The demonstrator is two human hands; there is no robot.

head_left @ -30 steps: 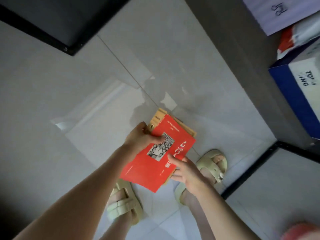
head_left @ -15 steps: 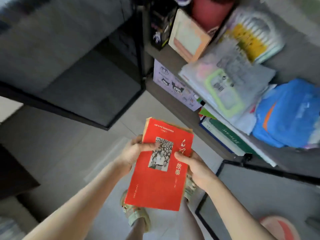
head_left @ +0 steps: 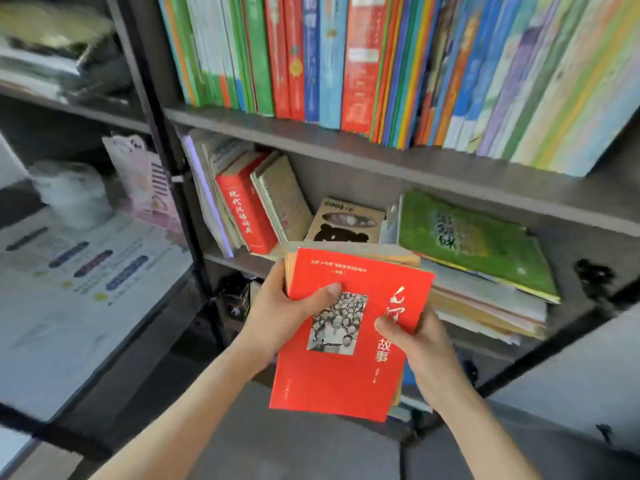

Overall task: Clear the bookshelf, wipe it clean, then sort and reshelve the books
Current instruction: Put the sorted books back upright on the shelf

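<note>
I hold a small stack of books, topped by a red book (head_left: 343,379) with a black-and-white photo on its cover, in front of the dark bookshelf (head_left: 346,147). My left hand (head_left: 280,310) grips the stack's left edge, thumb lying on the cover. My right hand (head_left: 419,344) grips the right edge, thumb on the cover too. Tan older books show under the red one. The shelf behind the stack holds a leaning red dictionary (head_left: 242,213), a cookie box (head_left: 346,220) and a flat pile topped by a green book (head_left: 474,240).
The upper shelf is packed with a row of upright colourful books (head_left: 381,64). Left of the black upright post (head_left: 162,150) a lower surface carries a printed sheet (head_left: 79,271), a white bag and a pink booklet. Dark floor lies below.
My view has swung up from the tiled floor to the bookshelf. Both hands have raised the red-topped stack up to the middle shelf, keeping the same grip.
</note>
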